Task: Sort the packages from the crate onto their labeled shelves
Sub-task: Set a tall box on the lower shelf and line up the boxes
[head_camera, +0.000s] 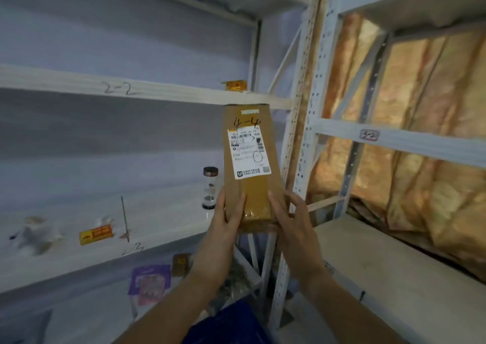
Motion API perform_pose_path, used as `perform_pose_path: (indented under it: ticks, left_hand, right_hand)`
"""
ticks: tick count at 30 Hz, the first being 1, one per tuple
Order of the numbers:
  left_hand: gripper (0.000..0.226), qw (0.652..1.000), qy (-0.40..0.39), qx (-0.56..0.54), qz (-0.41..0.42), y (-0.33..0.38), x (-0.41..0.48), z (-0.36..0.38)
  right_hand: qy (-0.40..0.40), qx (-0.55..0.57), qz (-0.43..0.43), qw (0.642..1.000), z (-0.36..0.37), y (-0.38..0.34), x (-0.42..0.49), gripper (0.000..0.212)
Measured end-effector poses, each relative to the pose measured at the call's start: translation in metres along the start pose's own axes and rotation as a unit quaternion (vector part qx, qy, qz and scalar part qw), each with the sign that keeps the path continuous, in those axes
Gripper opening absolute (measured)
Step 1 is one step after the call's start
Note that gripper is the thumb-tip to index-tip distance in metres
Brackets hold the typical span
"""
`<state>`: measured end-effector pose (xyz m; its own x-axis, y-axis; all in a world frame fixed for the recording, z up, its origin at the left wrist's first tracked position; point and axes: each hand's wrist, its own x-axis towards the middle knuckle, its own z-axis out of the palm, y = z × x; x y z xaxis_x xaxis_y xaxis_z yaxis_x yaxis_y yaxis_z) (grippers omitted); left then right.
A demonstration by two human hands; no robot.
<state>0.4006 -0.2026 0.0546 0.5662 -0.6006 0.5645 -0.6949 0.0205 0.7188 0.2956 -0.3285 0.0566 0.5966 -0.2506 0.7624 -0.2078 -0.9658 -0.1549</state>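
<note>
A long brown cardboard package stands upright in front of me, held by both hands at its lower end. It carries a white shipping label and a handwritten "4-4" above it. My left hand grips its lower left edge and my right hand grips its lower right edge. Behind it runs a white shelf board marked "2-2". The board below is marked "2-3". On the right rack a tag reads "3-2". A dark blue crate shows at the bottom between my forearms.
The 2-3 shelf holds a small yellow box, a clear jar with a dark lid and crumpled wrapping. A yellow box sits on the 2-2 shelf. A purple pouch lies lower down. Perforated uprights divide the racks.
</note>
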Motion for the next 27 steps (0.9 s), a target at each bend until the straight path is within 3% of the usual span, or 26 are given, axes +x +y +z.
perform_pose_path:
  ticks: [2, 3, 4, 7, 11, 12, 14, 17, 20, 25, 27]
  left_hand:
    - [0.082, 1.000, 0.000, -0.025, 0.000, 0.039, -0.001, -0.015]
    - [0.094, 0.996, -0.004, 0.022, 0.081, 0.045, -0.001, -0.020]
    - [0.092, 0.997, -0.023, 0.011, 0.075, 0.066, -0.002, -0.025]
    - [0.051, 0.988, 0.005, 0.048, 0.149, 0.121, -0.007, -0.042]
    - [0.107, 0.939, 0.000, 0.122, 0.322, 0.164, 0.000, -0.058]
    - [0.110, 0.938, -0.003, 0.114, 0.327, 0.176, 0.002, -0.062]
    - [0.113, 0.912, 0.031, 0.135, 0.386, 0.196, 0.010, -0.066]
    - [0.115, 0.872, 0.067, 0.148, 0.462, 0.218, 0.025, -0.059]
    - [0.113, 0.878, 0.052, 0.094, 0.467, 0.237, 0.030, -0.036]
    - [0.067, 0.914, 0.028, 0.010, 0.406, 0.287, -0.008, 0.009]
    - [0.062, 0.918, 0.009, -0.043, 0.395, 0.310, -0.031, 0.032]
  right_hand:
    - [0.018, -0.037, -0.008, 0.999, -0.031, -0.009, 0.006, 0.092]
    - [0.055, -0.038, -0.009, 0.998, -0.055, -0.016, 0.010, 0.093]
    - [0.060, -0.051, 0.004, 0.997, -0.077, -0.023, 0.015, 0.095]
    - [0.085, -0.079, 0.010, 0.993, -0.125, -0.040, 0.014, 0.100]
    - [0.099, -0.098, -0.002, 0.990, -0.193, -0.062, 0.020, 0.068]
    - [0.106, -0.103, 0.010, 0.989, -0.211, -0.070, 0.022, 0.067]
    - [0.153, -0.145, 0.015, 0.977, -0.238, -0.078, 0.025, 0.086]
    - [0.150, -0.191, 0.013, 0.970, -0.266, -0.078, 0.016, 0.094]
    - [0.174, -0.253, 0.028, 0.951, -0.296, -0.077, 0.003, 0.080]
    - [0.156, -0.323, 0.057, 0.932, -0.345, -0.057, -0.040, 0.083]
    - [0.173, -0.346, 0.068, 0.919, -0.370, -0.051, -0.065, 0.082]
